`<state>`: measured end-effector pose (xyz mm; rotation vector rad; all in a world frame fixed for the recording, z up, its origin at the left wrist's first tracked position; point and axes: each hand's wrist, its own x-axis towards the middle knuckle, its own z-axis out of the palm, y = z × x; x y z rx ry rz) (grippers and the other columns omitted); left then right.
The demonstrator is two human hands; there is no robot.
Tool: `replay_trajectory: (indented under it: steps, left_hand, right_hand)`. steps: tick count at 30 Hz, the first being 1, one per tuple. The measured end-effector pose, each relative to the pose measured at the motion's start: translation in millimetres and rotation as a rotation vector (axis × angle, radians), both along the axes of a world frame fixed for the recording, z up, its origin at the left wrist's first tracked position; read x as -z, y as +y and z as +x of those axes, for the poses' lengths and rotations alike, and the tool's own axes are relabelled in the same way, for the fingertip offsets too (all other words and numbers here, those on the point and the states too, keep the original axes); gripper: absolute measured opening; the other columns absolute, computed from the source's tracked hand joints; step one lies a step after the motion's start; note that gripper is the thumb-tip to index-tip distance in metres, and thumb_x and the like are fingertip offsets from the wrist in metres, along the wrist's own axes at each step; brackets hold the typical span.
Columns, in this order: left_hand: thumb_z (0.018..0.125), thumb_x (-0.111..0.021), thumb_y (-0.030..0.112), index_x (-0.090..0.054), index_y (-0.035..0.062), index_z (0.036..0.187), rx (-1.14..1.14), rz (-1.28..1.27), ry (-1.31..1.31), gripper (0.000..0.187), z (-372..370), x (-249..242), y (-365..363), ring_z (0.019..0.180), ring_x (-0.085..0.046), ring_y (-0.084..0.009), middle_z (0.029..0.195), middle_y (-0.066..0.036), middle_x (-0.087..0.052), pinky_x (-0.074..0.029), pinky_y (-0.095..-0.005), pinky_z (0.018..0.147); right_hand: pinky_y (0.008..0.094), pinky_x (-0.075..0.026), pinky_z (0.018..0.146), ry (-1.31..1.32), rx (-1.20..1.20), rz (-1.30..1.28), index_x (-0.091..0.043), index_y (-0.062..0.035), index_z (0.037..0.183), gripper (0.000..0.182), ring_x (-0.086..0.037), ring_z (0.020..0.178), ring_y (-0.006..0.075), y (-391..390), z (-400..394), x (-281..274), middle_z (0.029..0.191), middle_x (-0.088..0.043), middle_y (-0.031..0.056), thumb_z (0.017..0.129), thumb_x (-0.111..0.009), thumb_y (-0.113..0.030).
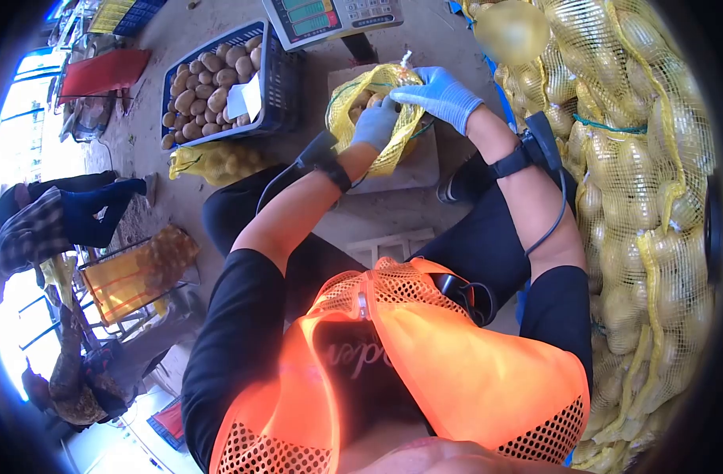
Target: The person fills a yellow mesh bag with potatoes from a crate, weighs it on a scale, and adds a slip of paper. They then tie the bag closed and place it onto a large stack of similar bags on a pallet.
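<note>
A yellow mesh bag (384,162) stands upright on the scale platform (425,154), its mouth held wide. Inside its opening, several potatoes (361,100) show. My left hand (375,126), in a light blue-grey glove, reaches into the mouth beside the potatoes; its fingers are partly hidden, so what they grip cannot be made out. My right hand (442,96), gloved alike, pinches the bag's rim on the right side. A white tie end sticks up from the rim just above it.
A blue crate (276,83) full of potatoes stands at the left, a filled mesh bag (219,162) before it. The scale's display (318,16) rises behind. Stacked full bags (622,174) line the right. Other people (77,213) are at far left.
</note>
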<state>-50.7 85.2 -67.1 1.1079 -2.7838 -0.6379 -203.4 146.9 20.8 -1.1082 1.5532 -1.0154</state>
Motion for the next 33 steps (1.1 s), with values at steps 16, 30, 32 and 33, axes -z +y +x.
replay_trajectory:
  steps: [16,30,32,33]
  left_hand:
    - [0.058,-0.079,0.021,-0.054,0.0041,0.100,-0.570,-0.785,0.376,0.052,163,-132,-172,0.084,-0.055,-0.0242,0.094,-0.012,-0.056,-0.046,-0.0336,0.077]
    - [0.064,-0.072,0.049,-0.062,0.0115,0.115,-0.509,0.049,-0.472,0.064,171,-3,-220,0.110,-0.053,-0.0331,0.114,-0.018,-0.059,-0.041,-0.0354,0.094]
    - [0.066,-0.070,0.049,-0.066,0.0103,0.106,-0.714,0.140,-0.248,0.056,176,18,-223,0.096,-0.061,-0.0311,0.101,-0.015,-0.065,-0.046,-0.0357,0.087]
    - [0.069,-0.067,0.048,-0.069,0.0094,0.094,-0.788,-0.040,-0.222,0.045,178,26,-224,0.084,-0.065,-0.0292,0.089,-0.013,-0.067,-0.049,-0.0360,0.079]
  right_hand:
    - [0.0352,-0.042,0.088,0.131,0.473,-0.051,-0.043,-0.0003,0.121,0.079,-0.055,0.101,0.0245,3,-3,-14,0.104,-0.057,0.0165,0.073,-0.065,-0.059]
    - [0.0274,-0.046,0.077,-0.097,0.302,-0.051,-0.056,-0.0017,0.101,0.034,-0.055,0.085,0.0117,-12,31,4,0.092,-0.060,0.0049,0.079,-0.071,-0.023]
    - [0.0266,-0.046,0.075,-0.143,0.286,-0.049,-0.057,-0.0022,0.099,0.031,-0.055,0.083,0.0104,-18,29,-4,0.090,-0.060,0.0040,0.080,-0.070,-0.022]
    - [0.0258,-0.046,0.074,-0.191,0.261,-0.054,-0.058,-0.0028,0.097,0.027,-0.055,0.081,0.0091,-20,28,-5,0.088,-0.060,0.0031,0.080,-0.070,-0.021]
